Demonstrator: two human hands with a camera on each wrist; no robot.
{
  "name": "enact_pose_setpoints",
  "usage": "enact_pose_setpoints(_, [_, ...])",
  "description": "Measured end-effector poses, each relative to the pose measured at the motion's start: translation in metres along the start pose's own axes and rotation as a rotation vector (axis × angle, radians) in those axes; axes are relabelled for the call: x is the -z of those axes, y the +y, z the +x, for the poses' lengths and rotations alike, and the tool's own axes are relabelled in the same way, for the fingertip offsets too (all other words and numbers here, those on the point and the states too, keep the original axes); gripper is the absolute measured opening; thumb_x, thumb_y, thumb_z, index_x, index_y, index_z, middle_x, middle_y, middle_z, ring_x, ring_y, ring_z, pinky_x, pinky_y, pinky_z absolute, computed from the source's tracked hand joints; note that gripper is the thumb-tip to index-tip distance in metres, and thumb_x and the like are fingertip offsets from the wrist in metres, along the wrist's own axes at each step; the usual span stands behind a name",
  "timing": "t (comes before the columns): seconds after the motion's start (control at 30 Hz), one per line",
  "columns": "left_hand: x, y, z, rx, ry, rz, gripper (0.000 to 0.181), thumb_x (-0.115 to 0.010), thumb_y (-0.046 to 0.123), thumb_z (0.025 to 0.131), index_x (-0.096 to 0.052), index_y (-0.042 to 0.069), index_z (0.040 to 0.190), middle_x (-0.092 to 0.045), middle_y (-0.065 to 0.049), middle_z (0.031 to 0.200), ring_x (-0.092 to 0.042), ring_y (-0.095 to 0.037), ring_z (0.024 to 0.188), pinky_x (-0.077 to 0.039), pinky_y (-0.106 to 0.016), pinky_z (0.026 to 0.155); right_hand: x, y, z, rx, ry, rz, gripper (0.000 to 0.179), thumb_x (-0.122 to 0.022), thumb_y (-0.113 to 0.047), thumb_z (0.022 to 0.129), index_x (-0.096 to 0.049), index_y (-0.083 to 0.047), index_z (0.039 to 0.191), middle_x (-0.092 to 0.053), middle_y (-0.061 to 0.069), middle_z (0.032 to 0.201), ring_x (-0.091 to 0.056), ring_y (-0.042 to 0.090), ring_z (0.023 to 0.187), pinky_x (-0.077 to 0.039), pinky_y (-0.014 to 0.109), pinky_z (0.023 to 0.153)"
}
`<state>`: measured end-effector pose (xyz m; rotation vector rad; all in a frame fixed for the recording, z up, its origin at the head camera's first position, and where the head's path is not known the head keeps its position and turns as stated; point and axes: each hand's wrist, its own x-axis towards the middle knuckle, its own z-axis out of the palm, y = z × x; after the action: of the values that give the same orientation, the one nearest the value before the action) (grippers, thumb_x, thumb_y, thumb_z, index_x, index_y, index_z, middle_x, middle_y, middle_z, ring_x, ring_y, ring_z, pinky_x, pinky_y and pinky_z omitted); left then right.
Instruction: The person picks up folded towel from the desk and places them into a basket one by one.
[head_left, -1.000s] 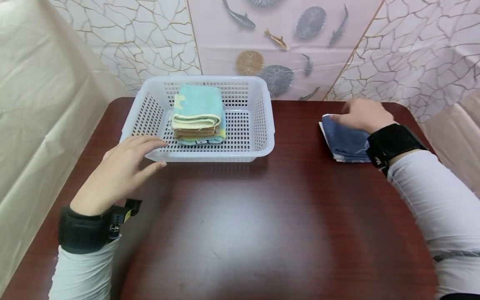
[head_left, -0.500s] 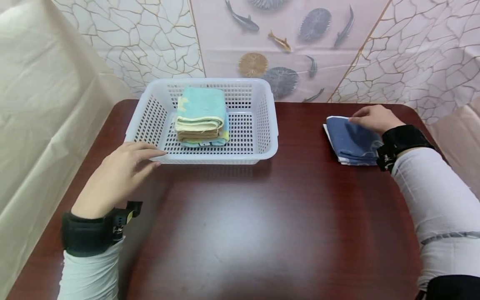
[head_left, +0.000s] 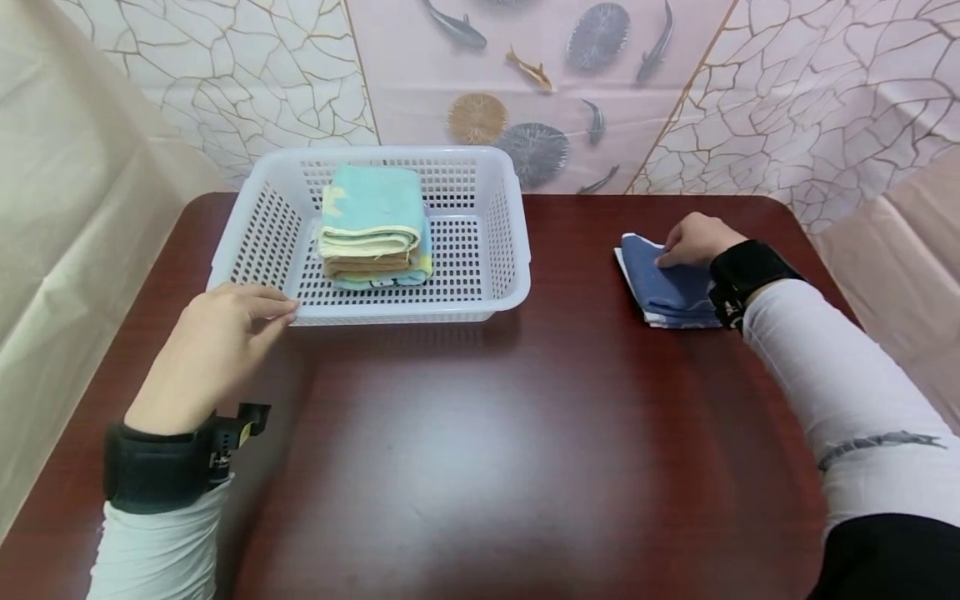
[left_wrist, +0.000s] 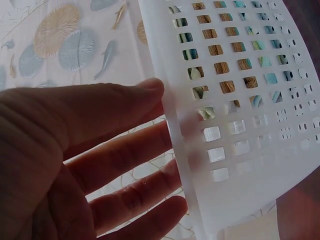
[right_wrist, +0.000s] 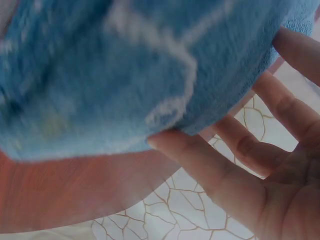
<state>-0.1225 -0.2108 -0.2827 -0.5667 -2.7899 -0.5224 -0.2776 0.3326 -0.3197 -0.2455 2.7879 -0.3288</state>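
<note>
My left hand [head_left: 213,346] pinches the front left corner of a white plastic basket [head_left: 390,317]. In the left wrist view the thumb [left_wrist: 150,90] lies on one side of the basket's rim, with the fingers on the other. Inside stands a pile of folded towels: an aqua one [head_left: 375,200] on top, a brown one [head_left: 371,265] below it, and a blue and yellow patterned one at the bottom. At the right my right hand [head_left: 699,240] pinches a folded blue towel [head_left: 663,287] from above. Its thumb [right_wrist: 185,145] touches the fabric in the right wrist view.
Everything stands on a dark red-brown table [head_left: 465,450] with rounded far corners. A patterned cloth [head_left: 540,100] with fish hangs behind it. Beige cloth [head_left: 82,233] hangs at the left side, pinkish cloth [head_left: 900,258] at the right.
My left hand has closed its thumb and fingers on the basket's rim. The right hand has come down onto the blue towel and gathered its top. The head view has shifted slightly.
</note>
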Motion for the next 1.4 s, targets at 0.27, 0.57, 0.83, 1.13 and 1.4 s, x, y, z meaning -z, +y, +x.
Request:
enact_pose_setpoints(0.27, [0.003,-0.003,-0.006,0.028,0.001,0.015,0.021,-0.070,0.004,0.077,-0.070,0.001,0.097,-0.067,-0.018,0.097,-0.055,-0.033,0.094,-0.044,-0.053,0.079,-0.009,-0.018,-0.003,-0.013,-0.063,0.115,0.022,-0.070,-0.022,0.077,-0.069,0.000,0.078,-0.061,0.011,0.082,-0.051,0.026,0.078,-0.050,0.037,0.054])
enact_pose_setpoints(0.57, [0.006,-0.005,-0.009,0.035,0.003,0.034,0.020,-0.070,0.003,0.077,-0.070,-0.001,0.096,-0.067,-0.020,0.094,-0.055,-0.034,0.091,-0.045,-0.053,0.076,-0.021,-0.043,-0.007,0.009,-0.069,0.061,0.024,-0.069,-0.024,0.079,-0.068,-0.001,0.080,-0.060,0.009,0.076,-0.049,0.025,0.075,-0.045,0.036,0.057])
enact_pose_setpoints(0.83, [0.004,-0.003,-0.005,0.050,0.000,0.027,0.017,-0.069,0.003,0.078,-0.071,0.000,0.094,-0.067,-0.019,0.093,-0.055,-0.033,0.092,-0.045,-0.052,0.078,-0.031,-0.062,-0.026,0.053,-0.095,0.031,0.028,-0.067,-0.026,0.083,-0.057,-0.008,0.064,-0.036,-0.002,0.053,-0.040,0.019,0.053,-0.034,0.032,0.048])
enact_pose_setpoints(1.13, [-0.001,-0.003,0.002,0.038,-0.004,0.015,0.017,-0.070,0.003,0.078,-0.070,-0.001,0.095,-0.067,-0.019,0.094,-0.055,-0.033,0.093,-0.045,-0.052,0.082,-0.046,-0.091,-0.049,0.105,-0.200,-0.045,0.033,-0.064,-0.025,0.086,-0.057,0.000,0.107,-0.056,0.023,0.101,-0.055,0.027,0.074,-0.048,0.038,0.043])
enact_pose_setpoints(1.4, [-0.002,-0.004,0.001,0.024,0.014,0.001,0.015,-0.068,0.003,0.079,-0.071,0.000,0.093,-0.067,-0.017,0.094,-0.056,-0.031,0.091,-0.046,-0.050,0.080,-0.054,-0.113,-0.060,0.144,-0.132,-0.085,0.027,-0.067,-0.022,0.084,-0.061,-0.003,0.102,-0.060,0.015,0.098,-0.052,0.025,0.078,-0.042,0.047,0.066])
